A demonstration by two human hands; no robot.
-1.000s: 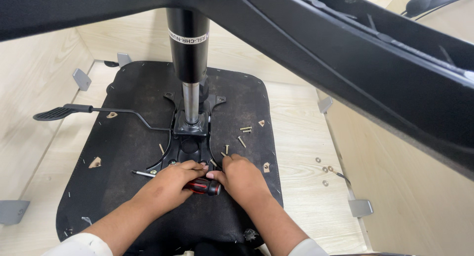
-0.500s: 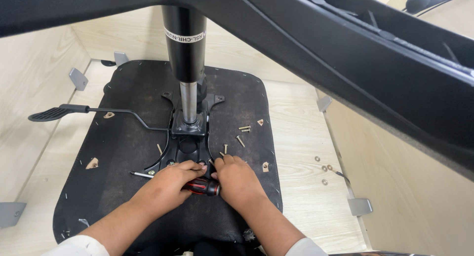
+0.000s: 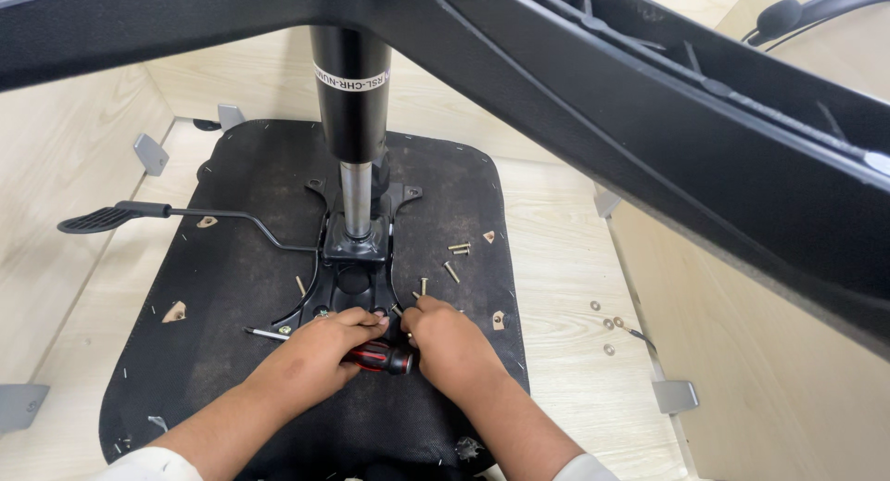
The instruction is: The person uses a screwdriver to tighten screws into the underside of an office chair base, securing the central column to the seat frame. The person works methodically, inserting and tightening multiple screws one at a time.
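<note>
An upturned office chair seat (image 3: pixel 232 286) lies with its black underside facing up. A black metal mechanism plate (image 3: pixel 357 268) with a gas cylinder (image 3: pixel 350 101) stands at its middle. My left hand (image 3: pixel 311 360) is closed around a red-and-black screwdriver (image 3: pixel 380 358) whose shaft pokes out to the left. My right hand (image 3: pixel 445 347) rests beside it, fingertips at the near edge of the plate, touching the screwdriver handle. Several loose screws (image 3: pixel 454 259) lie on the seat near the plate.
A black lever with a paddle handle (image 3: pixel 102 219) sticks out to the left. The chair's star base legs (image 3: pixel 649 129) cross overhead. Washers (image 3: pixel 607 325) lie on the light wooden surface at right. Grey metal brackets (image 3: pixel 675 395) sit on the wooden panels around.
Both hands have shifted slightly toward the plate's near edge. The screwdriver stays under my left hand.
</note>
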